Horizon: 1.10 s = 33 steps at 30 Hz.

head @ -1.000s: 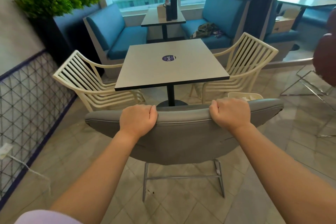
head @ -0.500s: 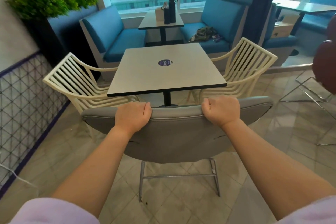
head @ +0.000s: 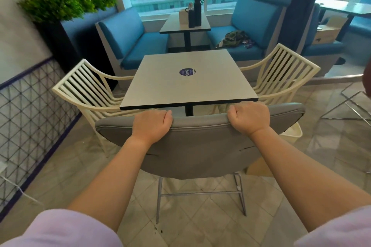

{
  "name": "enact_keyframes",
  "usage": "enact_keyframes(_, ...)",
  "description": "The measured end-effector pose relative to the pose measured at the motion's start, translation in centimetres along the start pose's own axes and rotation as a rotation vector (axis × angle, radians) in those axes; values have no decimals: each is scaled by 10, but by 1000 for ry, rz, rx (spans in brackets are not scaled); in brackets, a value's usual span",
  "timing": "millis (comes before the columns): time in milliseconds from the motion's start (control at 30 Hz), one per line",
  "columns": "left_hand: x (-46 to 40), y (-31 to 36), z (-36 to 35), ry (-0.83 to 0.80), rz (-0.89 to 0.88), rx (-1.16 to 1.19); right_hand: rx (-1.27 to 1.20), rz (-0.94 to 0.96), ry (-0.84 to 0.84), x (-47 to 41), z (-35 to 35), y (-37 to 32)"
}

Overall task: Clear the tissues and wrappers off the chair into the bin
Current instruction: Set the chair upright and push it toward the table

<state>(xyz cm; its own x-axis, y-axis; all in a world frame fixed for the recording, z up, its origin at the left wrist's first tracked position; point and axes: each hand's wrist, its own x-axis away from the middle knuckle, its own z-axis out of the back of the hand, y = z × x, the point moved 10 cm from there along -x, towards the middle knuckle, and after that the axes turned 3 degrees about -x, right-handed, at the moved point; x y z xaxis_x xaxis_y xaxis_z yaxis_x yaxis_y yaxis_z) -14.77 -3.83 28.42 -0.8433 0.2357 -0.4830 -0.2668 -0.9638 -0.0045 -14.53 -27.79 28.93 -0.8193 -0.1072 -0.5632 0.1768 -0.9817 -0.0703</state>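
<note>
Head view showed the grey chair (head: 196,146) at the near edge of the square table (head: 188,78), its seat hidden, so no tissues or wrappers were visible. Both the left hand (head: 152,126) and right hand (head: 250,117) clenched its backrest top. A pale bin (head: 291,133) sat just right of the chair. Moving the chair evenly, without tilting, would likely keep any litter on the seat.

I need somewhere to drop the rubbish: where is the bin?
In the head view the cream bin stands on the floor at right, partly hidden behind the grey chair, below the right hand.
</note>
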Motion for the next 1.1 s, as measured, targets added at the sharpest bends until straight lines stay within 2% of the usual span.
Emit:
enact_keyframes(233,-10,-5,-7,-28,9,54,-3,17,-25,-10,-10,1)
enact_keyframes(467,-15,-11,-16,-171,41,87,-60,-34,-104,-10,-15,6)
enact_keyframes(533,-21,-17,-22,-264,100,166,-96,-62,-190,-13,-18,8)
enact_keyframes(667,-37,-25,-32,-425,141,305,-199,-225,-530,-23,-36,7)
enact_keyframes(733,-45,-25,-35,-485,106,315,-226,-242,-568,-33,-41,-3)
enact_keyframes(933,-74,-32,-35,-407,30,251,-166,-225,-614,-52,-46,-36)
enact_keyframes(1100,-87,-29,-38,-418,26,248,-187,-219,-594,-70,-46,-50)
